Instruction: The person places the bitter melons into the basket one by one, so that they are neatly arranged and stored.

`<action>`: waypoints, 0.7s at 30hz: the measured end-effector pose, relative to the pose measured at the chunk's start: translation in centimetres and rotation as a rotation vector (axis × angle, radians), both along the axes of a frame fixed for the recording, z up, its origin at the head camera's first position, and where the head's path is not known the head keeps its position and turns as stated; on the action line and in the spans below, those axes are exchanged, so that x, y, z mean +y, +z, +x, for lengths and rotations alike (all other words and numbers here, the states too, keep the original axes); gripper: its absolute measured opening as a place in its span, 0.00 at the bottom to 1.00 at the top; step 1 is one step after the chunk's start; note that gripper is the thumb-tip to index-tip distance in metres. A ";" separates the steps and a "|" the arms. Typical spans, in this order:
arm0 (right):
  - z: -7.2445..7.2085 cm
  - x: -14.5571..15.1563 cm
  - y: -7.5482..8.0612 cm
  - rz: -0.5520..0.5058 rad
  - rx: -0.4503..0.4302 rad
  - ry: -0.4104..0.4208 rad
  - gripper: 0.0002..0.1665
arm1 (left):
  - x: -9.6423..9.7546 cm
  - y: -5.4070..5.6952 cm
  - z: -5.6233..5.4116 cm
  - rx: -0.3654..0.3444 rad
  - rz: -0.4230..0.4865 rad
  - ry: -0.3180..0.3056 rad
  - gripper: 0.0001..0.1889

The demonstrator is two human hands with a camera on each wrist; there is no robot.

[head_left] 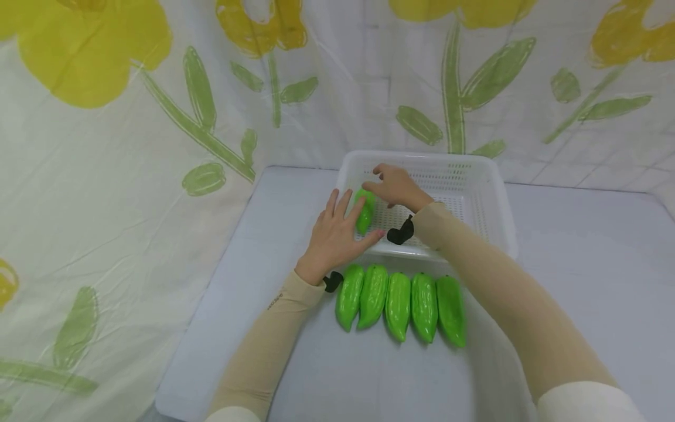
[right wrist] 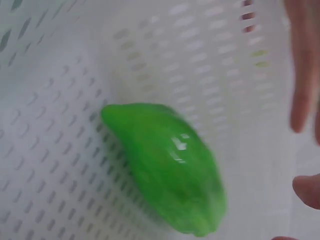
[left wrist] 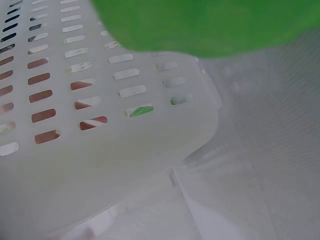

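Observation:
A glossy green pepper (head_left: 366, 218) lies inside a white perforated plastic basket (head_left: 500, 205), against its left side. The right wrist view shows this pepper (right wrist: 170, 167) whole, resting on the basket floor with nothing gripping it. My left hand (head_left: 333, 233) is over the basket's left rim, fingers spread, beside the pepper. Above the basket, my right hand (head_left: 398, 186) hangs with loosely bent fingers around nothing, close to the pepper's far end. Several more green peppers (head_left: 398, 306) lie in a row in front of the basket. Blurred green (left wrist: 210, 25) fills the top of the left wrist view.
The basket stands toward the back of a pale table (head_left: 369, 375). Behind it and at the left hangs a white curtain (head_left: 337, 117) printed with yellow flowers. Each wrist carries a small black device (head_left: 401, 231).

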State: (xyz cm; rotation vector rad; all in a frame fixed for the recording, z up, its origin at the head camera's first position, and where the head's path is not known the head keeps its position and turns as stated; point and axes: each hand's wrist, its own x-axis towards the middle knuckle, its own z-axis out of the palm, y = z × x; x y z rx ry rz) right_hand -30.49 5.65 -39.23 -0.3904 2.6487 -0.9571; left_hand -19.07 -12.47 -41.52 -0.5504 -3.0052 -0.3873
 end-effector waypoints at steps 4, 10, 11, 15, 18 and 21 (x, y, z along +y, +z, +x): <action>0.4 1.3 1.3 -0.058 0.008 -0.023 0.41 | 0.1 0.0 0.0 0.004 -0.001 0.000 0.47; 1.4 3.7 2.5 -0.102 0.016 -0.041 0.40 | 0.1 0.1 0.1 -0.020 -0.002 0.008 0.48; 1.7 4.0 2.7 -0.110 0.019 -0.043 0.39 | 0.1 0.2 0.1 -0.025 -0.002 0.009 0.48; 2.9 5.4 3.3 -0.118 0.041 -0.041 0.37 | 0.1 0.2 0.1 -0.038 -0.003 0.014 0.48; 4.1 6.4 3.7 -0.124 0.064 -0.034 0.37 | 0.1 0.1 0.1 -0.042 0.000 0.018 0.48; 5.4 7.4 4.0 -0.141 0.075 -0.034 0.37 | 0.2 0.2 0.1 -0.046 0.004 0.017 0.48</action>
